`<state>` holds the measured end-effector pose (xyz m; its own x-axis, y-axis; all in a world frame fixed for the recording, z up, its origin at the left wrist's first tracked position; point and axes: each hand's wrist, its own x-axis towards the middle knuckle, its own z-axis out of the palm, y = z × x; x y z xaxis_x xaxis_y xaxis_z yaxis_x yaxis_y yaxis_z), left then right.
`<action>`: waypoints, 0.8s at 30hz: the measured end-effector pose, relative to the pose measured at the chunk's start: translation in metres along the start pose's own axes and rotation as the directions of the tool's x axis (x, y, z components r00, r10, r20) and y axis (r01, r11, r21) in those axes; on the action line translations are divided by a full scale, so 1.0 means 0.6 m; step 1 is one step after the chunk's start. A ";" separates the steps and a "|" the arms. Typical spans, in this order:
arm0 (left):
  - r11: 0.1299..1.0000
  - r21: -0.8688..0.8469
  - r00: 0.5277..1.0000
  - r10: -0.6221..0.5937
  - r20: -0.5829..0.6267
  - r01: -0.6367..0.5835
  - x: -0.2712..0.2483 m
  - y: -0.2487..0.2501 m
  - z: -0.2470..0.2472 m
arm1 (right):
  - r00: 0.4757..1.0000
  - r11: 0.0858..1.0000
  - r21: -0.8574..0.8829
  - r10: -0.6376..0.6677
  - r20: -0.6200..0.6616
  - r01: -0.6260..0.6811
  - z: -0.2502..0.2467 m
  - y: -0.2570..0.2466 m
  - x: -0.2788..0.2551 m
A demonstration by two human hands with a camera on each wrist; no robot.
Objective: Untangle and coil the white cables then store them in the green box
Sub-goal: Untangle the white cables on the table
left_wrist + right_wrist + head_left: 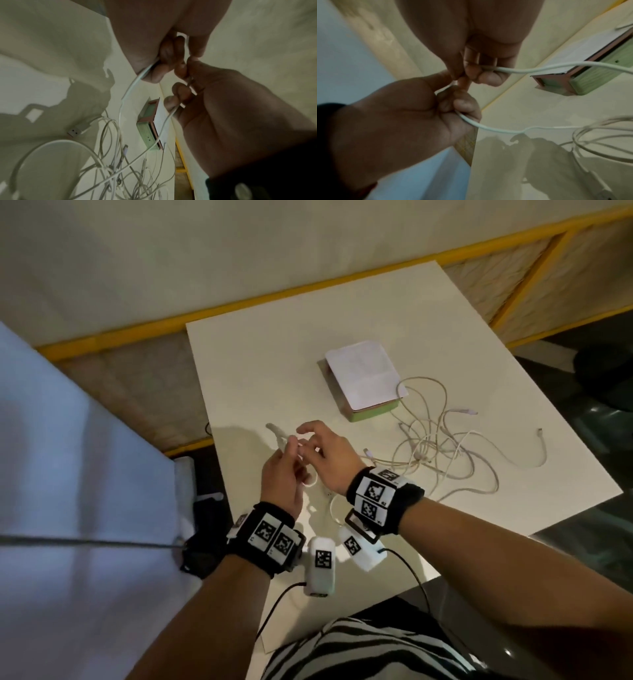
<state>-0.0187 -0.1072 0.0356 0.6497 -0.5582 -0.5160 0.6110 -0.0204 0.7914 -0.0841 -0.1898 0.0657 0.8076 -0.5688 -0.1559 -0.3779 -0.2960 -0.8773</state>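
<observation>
- Above the near-left part of the white table [260,364], the left hand [281,477] and the right hand [329,457] meet fingertip to fingertip, raised off the surface.
- Left hand: fingers curled, pinching a white cable [488,127] between thumb and fingers; the cable leaves the bottom of the fist and runs toward the table.
- Right hand: thumb and curled fingers [488,77] grip the same smooth, round, thin cable, which exits sideways in a gentle curve. Whether a finished loop sits between the two hands cannot be told.
- Remaining white cables [442,446]: a loose tangled heap of overlapping loops lying on the table to the right of the hands, with several small connector ends showing. One strand trails out to the far right and ends in a plug [540,431].
- Green box [373,414]: rectangular, pale green sides with a pinkish rim, standing on the table beyond the hands, just beside the tangle. A white sheet [363,374] covers its top.
</observation>
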 end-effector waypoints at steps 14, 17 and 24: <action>0.852 -0.519 0.997 0.037 -0.071 -0.069 0.040 0.081 -0.088 | 0.980 0.934 -0.326 0.180 0.085 -0.144 -0.079 0.103 -0.063; 0.826 -0.551 0.992 0.066 -0.112 -0.117 0.049 0.105 -0.119 | 0.935 0.890 -0.315 0.354 0.020 -0.330 -0.126 0.137 -0.072; 0.986 -0.113 0.988 0.113 -0.106 -0.125 0.048 0.099 -0.121 | 0.920 0.917 -0.172 0.319 -0.228 -0.360 -0.172 0.110 -0.068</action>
<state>0.0688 -0.0642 0.0439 0.7589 -0.4659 -0.4549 0.5720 0.1433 0.8076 -0.1889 -0.2655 0.0609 0.5193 -0.7927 -0.3194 -0.7151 -0.1984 -0.6702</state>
